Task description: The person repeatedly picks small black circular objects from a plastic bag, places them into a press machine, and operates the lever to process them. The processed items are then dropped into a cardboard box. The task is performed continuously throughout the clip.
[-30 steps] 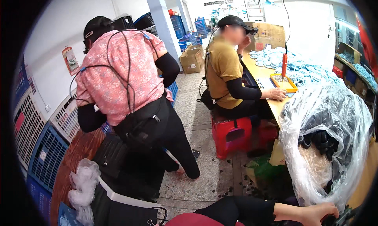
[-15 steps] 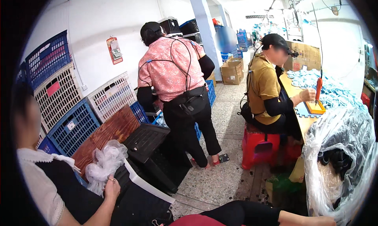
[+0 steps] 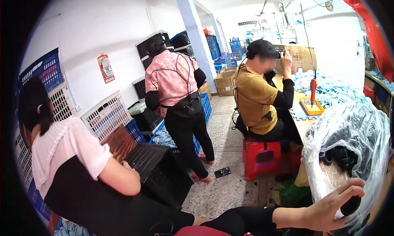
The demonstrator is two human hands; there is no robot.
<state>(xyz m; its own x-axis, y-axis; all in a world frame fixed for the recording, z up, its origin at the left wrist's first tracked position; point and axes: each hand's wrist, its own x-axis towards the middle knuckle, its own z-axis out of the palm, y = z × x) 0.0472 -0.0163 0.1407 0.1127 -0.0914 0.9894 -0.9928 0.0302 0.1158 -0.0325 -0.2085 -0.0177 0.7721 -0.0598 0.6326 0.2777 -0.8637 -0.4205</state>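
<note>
**One hand on a dark object at the plastic-wrapped bundle**

One hand of the wearer shows: the right hand [image 3: 328,209], reaching in from the lower edge on a black-sleeved forearm. It holds a small dark rounded object [image 3: 350,205] that sits just past the fingertips, on the far side of the palm, pressed against the clear plastic bag [image 3: 349,141] that rises directly above the hand. The grip is narrow: the fingers [image 3: 349,192] curl over the top of the object and the thumb comes in from below, so only its rounded outer end shows. From that end the object seems to lie roughly crosswise, poking out to the right of the fingers; its full length and long axis cannot be told, as the hand covers the rest. The left hand is out of sight.

Inside the bag, just above the hand, more dark parts are bunched together. Beyond the bag, up and away from the hand, a person in a mustard shirt [image 3: 256,98] sits on a red stool [image 3: 262,158] at a worktable. Well to the left of the hand a person in a pink patterned shirt [image 3: 172,78] stands bent over blue crates [image 3: 203,108]. Far left and nearer, a person in a white top [image 3: 69,147] leans over a black crate [image 3: 158,168]. A small dark phone-like thing [image 3: 222,172] lies on the floor between them.
</note>
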